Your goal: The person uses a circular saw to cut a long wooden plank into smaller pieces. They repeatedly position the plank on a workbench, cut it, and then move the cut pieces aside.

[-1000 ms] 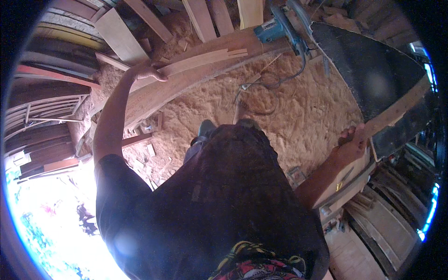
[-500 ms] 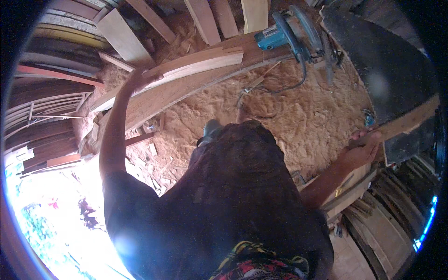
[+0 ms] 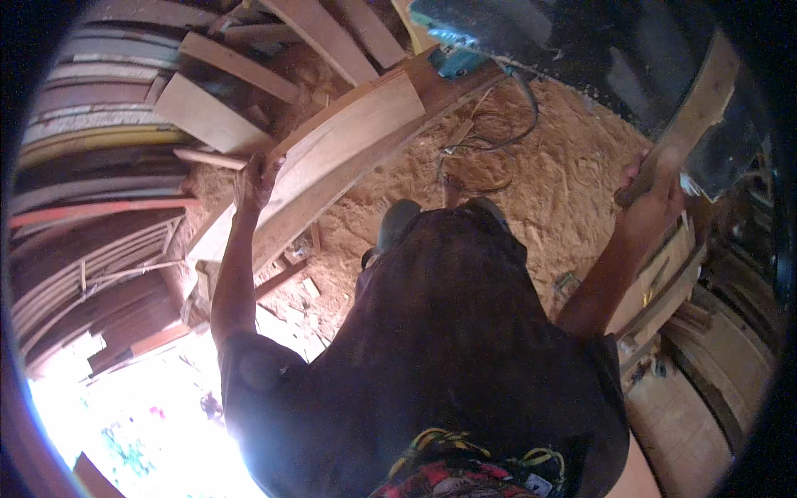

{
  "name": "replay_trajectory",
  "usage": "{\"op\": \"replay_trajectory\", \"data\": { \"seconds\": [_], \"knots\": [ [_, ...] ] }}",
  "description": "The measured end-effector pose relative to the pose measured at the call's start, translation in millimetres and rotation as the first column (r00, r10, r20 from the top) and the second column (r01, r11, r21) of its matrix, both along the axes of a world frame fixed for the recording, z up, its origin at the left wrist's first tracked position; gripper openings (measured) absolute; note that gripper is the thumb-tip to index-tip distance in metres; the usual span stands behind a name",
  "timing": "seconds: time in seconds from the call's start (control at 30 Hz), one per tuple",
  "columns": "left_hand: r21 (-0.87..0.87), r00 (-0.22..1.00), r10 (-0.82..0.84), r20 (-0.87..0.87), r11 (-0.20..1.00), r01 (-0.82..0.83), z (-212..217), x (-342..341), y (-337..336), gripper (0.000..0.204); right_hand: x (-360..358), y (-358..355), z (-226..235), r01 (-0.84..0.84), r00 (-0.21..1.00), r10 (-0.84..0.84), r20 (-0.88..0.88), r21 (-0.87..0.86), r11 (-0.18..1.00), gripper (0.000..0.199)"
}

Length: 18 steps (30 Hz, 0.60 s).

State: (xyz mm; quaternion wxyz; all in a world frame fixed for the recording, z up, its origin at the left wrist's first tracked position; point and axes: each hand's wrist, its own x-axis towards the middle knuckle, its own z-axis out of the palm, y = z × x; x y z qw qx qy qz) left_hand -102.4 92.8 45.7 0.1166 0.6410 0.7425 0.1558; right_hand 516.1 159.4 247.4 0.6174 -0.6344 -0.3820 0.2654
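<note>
A long, pale, flat wooden board is being held at its upper left edge by the bare left hand, whose grip is being kept clenched on the wood, the thumb side being turned toward the broad face. The board is being supported along a wide reddish-brown wooden plank, lying slantwise ahead and to the left of the body, and part of the plank's length is being covered by it. A narrow brown wooden strip is being grasped near its lower end by the bare right hand, the fingers being wrapped around it. The strip is being seen lengthwise against a large black, scuffed sheet panel; whether the two are being joined by any fixing cannot be told. A blue power tool is being partly hidden by the panel, beside the far end of the pale board, and a dark looping cable is being seen below it. The floor is being covered by light-brown sawdust. At the far left, a stack of long, multicoloured boards is being shown, above a slatted wooden frame.
</note>
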Motion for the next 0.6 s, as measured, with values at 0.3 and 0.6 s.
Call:
{"op": "replay_trajectory", "data": {
  "seconds": [0.3,0.6],
  "knots": [
    [-0.283,0.997,-0.008,0.071,0.959,0.028,-22.1,4.1,47.2,0.075,-66.4,-50.8,2.0,0.058,0.990,-0.041,0.136,-0.125,0.990,0.038],
    [-0.486,0.945,-0.309,0.105,0.813,0.320,-128.0,-87.6,72.9,0.059,-172.6,-74.4,-86.0,-0.425,0.900,0.430,-0.070,-0.358,0.832,0.034]
  ]
}}
